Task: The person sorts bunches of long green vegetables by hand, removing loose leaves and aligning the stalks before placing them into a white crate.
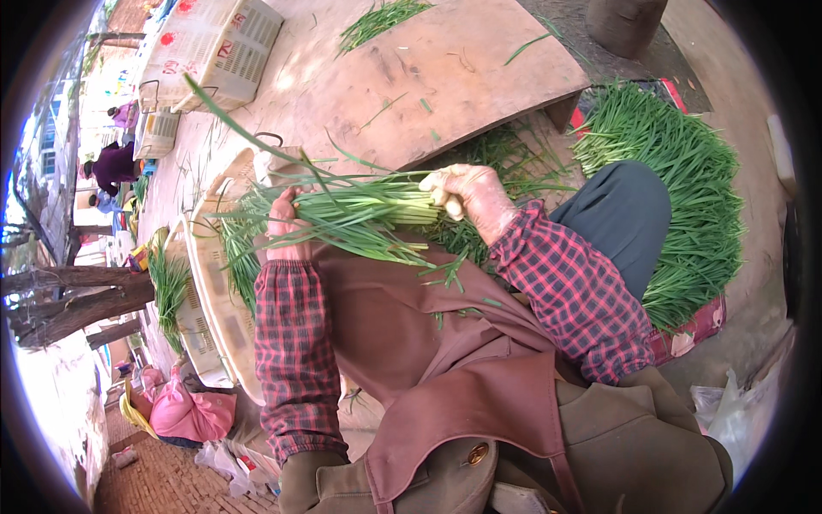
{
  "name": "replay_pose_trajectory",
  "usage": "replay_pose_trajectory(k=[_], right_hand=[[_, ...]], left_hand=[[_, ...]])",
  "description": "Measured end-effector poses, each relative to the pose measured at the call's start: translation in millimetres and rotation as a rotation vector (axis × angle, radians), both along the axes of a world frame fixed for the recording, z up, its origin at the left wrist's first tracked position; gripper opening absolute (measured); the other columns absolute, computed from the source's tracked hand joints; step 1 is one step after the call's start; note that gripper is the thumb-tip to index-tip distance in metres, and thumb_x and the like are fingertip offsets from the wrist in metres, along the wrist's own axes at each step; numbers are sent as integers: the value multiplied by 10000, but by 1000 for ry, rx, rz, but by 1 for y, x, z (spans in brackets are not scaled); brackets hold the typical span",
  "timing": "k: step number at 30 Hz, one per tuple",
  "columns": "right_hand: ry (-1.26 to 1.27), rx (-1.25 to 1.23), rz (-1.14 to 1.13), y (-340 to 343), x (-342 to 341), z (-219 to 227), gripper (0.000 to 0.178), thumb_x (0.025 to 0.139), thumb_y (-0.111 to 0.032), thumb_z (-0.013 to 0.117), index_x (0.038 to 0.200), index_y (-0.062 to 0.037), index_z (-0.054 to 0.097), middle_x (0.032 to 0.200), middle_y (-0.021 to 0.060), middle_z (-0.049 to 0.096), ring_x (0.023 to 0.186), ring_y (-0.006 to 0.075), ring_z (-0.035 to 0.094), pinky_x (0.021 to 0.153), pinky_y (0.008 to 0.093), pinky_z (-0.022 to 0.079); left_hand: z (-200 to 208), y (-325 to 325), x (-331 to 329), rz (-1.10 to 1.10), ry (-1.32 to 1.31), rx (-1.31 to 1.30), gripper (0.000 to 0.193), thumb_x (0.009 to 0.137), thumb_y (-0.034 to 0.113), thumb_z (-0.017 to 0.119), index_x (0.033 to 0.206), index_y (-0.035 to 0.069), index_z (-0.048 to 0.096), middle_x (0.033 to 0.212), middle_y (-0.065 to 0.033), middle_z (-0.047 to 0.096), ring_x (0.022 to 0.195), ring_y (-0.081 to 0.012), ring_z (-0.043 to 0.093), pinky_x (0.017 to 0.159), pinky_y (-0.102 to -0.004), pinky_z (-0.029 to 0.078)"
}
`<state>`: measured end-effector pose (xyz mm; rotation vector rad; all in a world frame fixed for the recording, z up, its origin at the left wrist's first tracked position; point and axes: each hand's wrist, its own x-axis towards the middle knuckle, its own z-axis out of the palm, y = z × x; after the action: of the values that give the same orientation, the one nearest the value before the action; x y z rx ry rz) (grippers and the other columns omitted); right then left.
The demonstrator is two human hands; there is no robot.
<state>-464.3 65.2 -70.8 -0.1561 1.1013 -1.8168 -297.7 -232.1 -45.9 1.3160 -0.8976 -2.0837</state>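
Observation:
A bunch of green chives (368, 210), long flat leaves with paler stalk ends, lies sideways over my apron. My left hand (287, 227) is closed round its leafy end at the left. At the pale end, my right hand (473, 199) has its fingers curled and pinched on a few of the stalks. One long thick leaf sticks up and left from the bunch. Cut bits of leaf (454, 274) lie on the brown apron (385, 317) below. Part of my left palm is hidden by the leaves.
A wooden board (462, 73) stands just ahead. To the right, a large heap of chives (668, 188) lies beside my knee. Cream plastic crates (210, 283) holding more chives stand at the left; stacked crates (223, 51) are farther off. A person in pink (193, 411) sits at the lower left.

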Motion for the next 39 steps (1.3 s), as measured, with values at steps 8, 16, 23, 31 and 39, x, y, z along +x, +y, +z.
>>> replay_pose_trajectory(k=[8,16,23,31,39], right_hand=[[365,164,-74,24,0,50,202,953,-204,659,888,-18,701,696,8,655,479,48,499,431,206,388],[1614,197,35,-7,50,41,291,851,-256,725,1084,-82,724,822,75,668,747,231,659,664,331,543],[968,119,153,-40,48,45,178,917,-178,662,955,-15,723,731,71,675,572,127,623,587,292,510],[314,255,-131,40,1,48,123,907,-126,643,871,-22,698,635,-10,593,454,44,457,415,194,351],[1539,186,-136,8,35,37,226,877,-266,704,1009,-84,725,791,80,702,683,242,668,624,349,540]], left_hand=[[-16,-36,40,71,260,62,205,743,-97,453,921,-8,502,819,-101,565,716,-238,575,718,-384,561],[-39,-52,46,113,398,144,235,606,-92,482,825,-13,519,763,-133,576,707,-287,587,776,-429,562],[-48,-42,42,14,160,-171,91,751,-15,471,836,16,486,797,-119,566,748,-260,587,772,-419,555],[-23,-42,58,106,180,-92,178,1023,112,375,1009,5,516,905,-150,602,837,-280,608,836,-410,543],[-63,-86,68,48,226,77,219,1045,160,358,1070,2,509,914,-138,603,815,-276,610,771,-399,548]])
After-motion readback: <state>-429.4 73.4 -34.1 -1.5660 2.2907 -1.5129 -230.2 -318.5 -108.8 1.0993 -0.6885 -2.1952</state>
